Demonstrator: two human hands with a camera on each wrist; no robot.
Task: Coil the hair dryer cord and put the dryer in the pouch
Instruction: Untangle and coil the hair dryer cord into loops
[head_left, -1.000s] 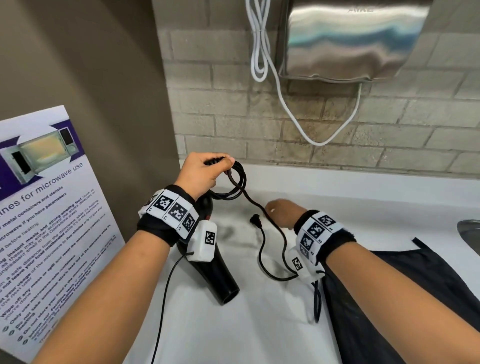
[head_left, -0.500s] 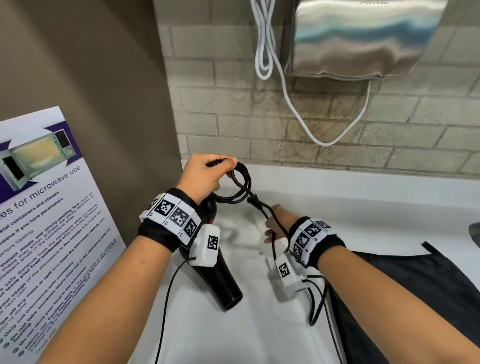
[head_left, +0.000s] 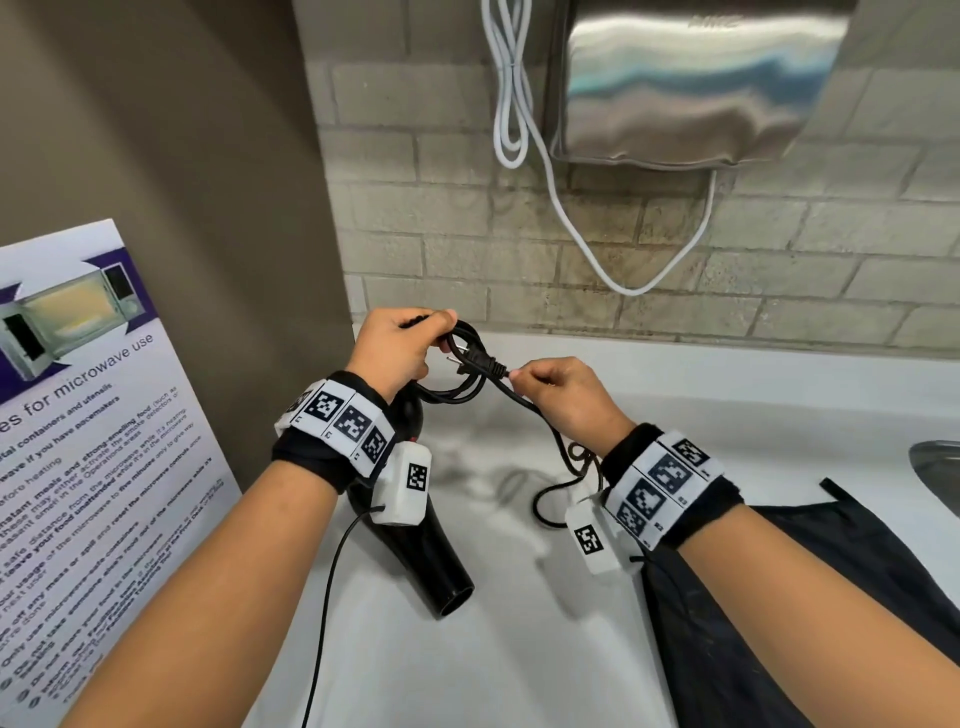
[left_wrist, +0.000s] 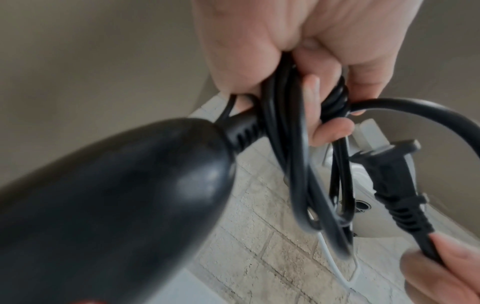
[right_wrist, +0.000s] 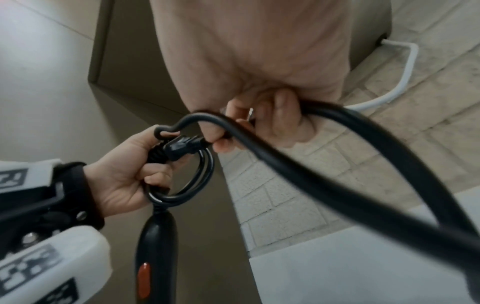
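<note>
**Black cord looped in one hand, plug end pinched in the other**

Black loops of the hair dryer cord (head_left: 457, 379) are bunched in the left hand (head_left: 397, 348), whose fingers are curled tight around several turns at once. The wrist view shows the coils (left_wrist: 291, 144) passing between those fingers, with the ribbed strain relief of the dryer handle just below the fist. The right hand (head_left: 563, 397) pinches the cord just behind the plug (head_left: 478, 362) between thumb and fingertips; the remaining fingers are curled in. The plug's prongs point toward the left hand and lie close beside the coil, the two hands nearly touching.

Taking the hair dryer (head_left: 415, 540) as the landmark: it hangs from the left fist, handle up and nozzle slanting down over the white counter (head_left: 519, 649). Whether the nozzle rests on the counter cannot be told. Its orange switch (right_wrist: 144, 277) shows on the handle in the right wrist view. To the dryer's right, slack cord trails from the right hand down onto the counter in a loose tangle. Further right of the dryer the black pouch (head_left: 779, 597) lies flat on the counter, under the right forearm. To the dryer's left stands a microwave-use poster (head_left: 88, 415). Above and behind it, on the brick wall (head_left: 441, 249), is mounted a steel hand dryer (head_left: 685, 83) with a white cable (head_left: 519, 104) hanging beside it.
</note>
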